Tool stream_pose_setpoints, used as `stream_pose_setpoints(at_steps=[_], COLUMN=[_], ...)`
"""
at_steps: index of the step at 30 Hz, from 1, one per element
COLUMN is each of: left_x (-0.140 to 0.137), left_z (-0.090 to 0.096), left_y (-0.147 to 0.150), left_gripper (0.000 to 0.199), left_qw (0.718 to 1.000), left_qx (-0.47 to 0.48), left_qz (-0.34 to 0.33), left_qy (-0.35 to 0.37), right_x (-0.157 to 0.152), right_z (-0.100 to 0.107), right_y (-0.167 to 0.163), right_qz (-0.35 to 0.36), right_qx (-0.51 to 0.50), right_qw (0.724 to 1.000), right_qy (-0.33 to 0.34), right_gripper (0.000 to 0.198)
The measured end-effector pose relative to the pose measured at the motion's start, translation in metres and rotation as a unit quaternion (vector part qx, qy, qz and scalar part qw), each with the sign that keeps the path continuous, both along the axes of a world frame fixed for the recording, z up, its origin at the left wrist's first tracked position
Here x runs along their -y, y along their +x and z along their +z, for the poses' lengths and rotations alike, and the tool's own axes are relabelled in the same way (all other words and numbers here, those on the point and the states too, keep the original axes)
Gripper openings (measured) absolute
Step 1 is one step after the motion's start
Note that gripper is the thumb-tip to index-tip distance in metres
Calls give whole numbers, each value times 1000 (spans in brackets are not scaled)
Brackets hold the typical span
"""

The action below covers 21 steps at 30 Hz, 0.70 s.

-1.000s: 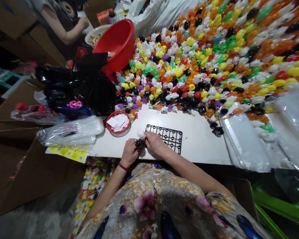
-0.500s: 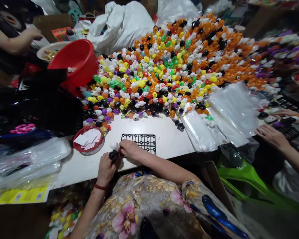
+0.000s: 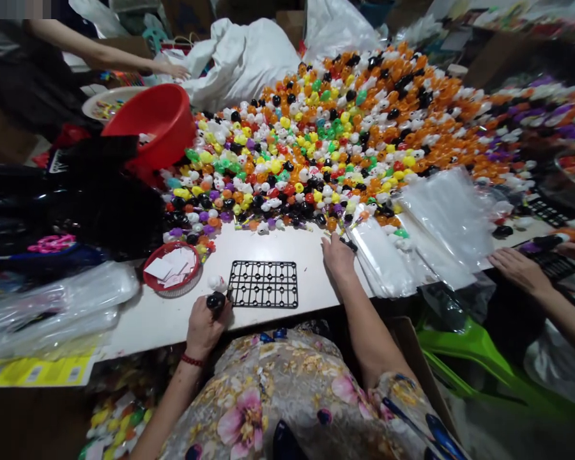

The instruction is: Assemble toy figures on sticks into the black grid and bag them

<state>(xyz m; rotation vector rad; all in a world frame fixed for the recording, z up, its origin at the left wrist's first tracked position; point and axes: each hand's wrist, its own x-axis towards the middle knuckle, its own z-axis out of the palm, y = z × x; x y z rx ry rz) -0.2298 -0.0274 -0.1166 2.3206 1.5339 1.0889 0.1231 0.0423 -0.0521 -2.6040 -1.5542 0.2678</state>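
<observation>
Toys [image 3: 287, 153] bank up along the worktop [image 3: 311, 278]'s far edge. From the left, a red basket [image 3: 177, 289] holds paper slips [image 3: 172, 264]; the left hand [image 3: 207, 324], at the near edge, curls around a black toy [image 3: 215, 302], a white toy [image 3: 217, 282] just beyond; a grid [image 3: 263, 285] lies flat; the right hand [image 3: 339, 257], fingers bent, is nearer a second black toy [image 3: 349, 243] just off its fingertips' right side, slanting rightward toward the near edge; whether it grips, I cannot tell.

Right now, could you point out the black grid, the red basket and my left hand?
Black grid [image 3: 263, 285], head view: near its middle.
Red basket [image 3: 161, 249], head view: far inner wall.
Left hand [image 3: 204, 328], head view: back of the hand.
</observation>
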Motion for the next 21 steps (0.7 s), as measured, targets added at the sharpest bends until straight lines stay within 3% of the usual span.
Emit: stream_pose_setpoints(at_steps=[6, 10, 12, 14, 16, 18, 19, 21], left_x=[0, 0, 0, 0, 0, 0, 0, 0], left_z=[0, 1, 2, 3, 3, 4, 4, 5], left_y=[2, 2, 3, 4, 5, 5, 4, 4], left_gripper=[17, 17, 17, 16, 16, 16, 17, 18], left_qw=[1000, 1000, 1000, 999, 999, 998, 998, 998], left_qx=[3, 8, 12, 13, 11, 3, -1, -11], left_qz=[4, 8, 13, 19, 25, 29, 29, 32], left_qy=[-2, -11, -21, -33, -45, -51, -54, -60], right_x=[32, 44, 44, 39, 32, 24, 20, 12], right_z=[-16, -20, -23, -26, -28, -29, -29, -28], right_y=[-11, -12, -19, -35, -61, -94, -110, -139], right_qz=[59, 13, -3, 13, 48, 78, 95, 132], right_qx=[-6, -124, -238, -384, -522, -604, -622, -614], right_qw=[997, 986, 957, 900, 832, 784, 773, 777], right_qy=[41, 113, 168, 203, 179, 117, 84, 40], right_gripper=[22, 8, 14, 32, 46, 45, 40, 27])
